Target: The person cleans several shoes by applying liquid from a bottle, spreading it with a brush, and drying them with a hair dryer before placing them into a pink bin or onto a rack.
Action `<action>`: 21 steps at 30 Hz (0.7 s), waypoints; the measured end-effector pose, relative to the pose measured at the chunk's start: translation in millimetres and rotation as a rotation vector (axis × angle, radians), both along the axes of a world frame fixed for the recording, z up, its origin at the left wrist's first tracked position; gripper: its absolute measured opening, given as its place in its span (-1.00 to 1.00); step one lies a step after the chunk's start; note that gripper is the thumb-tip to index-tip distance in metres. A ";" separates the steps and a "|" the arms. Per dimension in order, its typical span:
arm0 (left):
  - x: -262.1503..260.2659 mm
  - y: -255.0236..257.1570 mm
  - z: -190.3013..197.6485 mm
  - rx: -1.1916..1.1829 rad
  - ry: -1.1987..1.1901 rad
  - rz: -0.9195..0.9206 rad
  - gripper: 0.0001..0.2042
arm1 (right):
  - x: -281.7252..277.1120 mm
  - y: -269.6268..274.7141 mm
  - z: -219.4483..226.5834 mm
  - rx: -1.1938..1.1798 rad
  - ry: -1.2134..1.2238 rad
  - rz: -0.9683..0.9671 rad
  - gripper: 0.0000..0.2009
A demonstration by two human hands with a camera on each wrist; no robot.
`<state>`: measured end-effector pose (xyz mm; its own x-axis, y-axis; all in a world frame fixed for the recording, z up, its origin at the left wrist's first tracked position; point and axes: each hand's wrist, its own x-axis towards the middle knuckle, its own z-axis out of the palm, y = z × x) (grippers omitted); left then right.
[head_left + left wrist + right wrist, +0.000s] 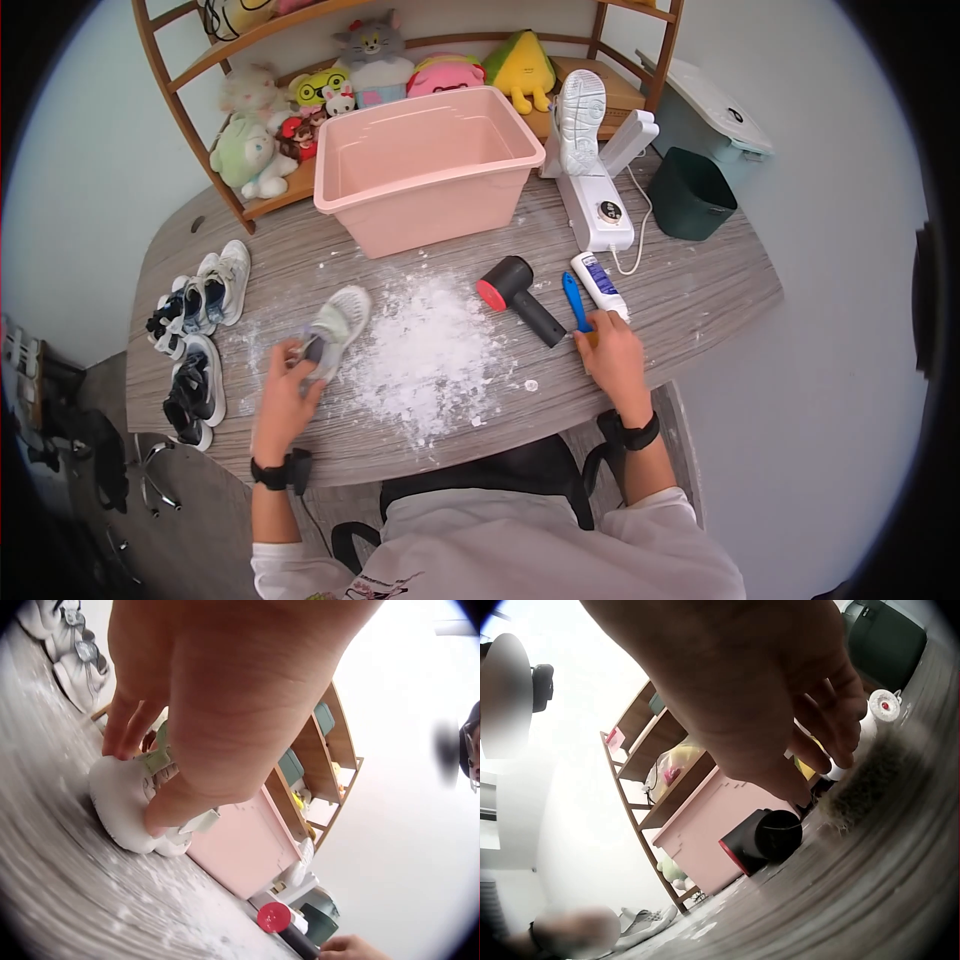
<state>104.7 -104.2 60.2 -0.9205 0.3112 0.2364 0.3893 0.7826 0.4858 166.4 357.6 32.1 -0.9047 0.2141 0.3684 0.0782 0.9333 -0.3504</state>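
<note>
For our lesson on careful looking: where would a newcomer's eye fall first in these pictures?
Probably on the big pink tub, standing at the back of the wood-grain table in front of the plush toys. Next might come the white powdery scatter across the middle of the table, between the left hand, which holds a shoe, and the right hand, at a blue-handled brush.

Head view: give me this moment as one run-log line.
left hand: grips light sneaker | right hand: at blue-handled brush, grip unclear | white powder: spread on table | pink bin: beyond powder
</note>
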 end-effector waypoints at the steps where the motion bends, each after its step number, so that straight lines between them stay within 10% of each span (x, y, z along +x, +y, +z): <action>1: -4.2 9.4 0.3 0.020 0.012 -0.025 -0.75 | -3.5 0.8 -4.4 0.004 0.014 -0.014 -0.71; 21: -87.6 40.8 -54.2 0.676 -0.306 -0.124 -0.79 | -10.7 5.1 3.5 -0.088 -0.186 -0.081 -0.61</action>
<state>17.1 -63.4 6.0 -0.9434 0.2949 0.1520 0.2258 0.2348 0.9455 155.6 362.7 35.6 -0.9340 0.3123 0.1734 0.2222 0.8880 -0.4025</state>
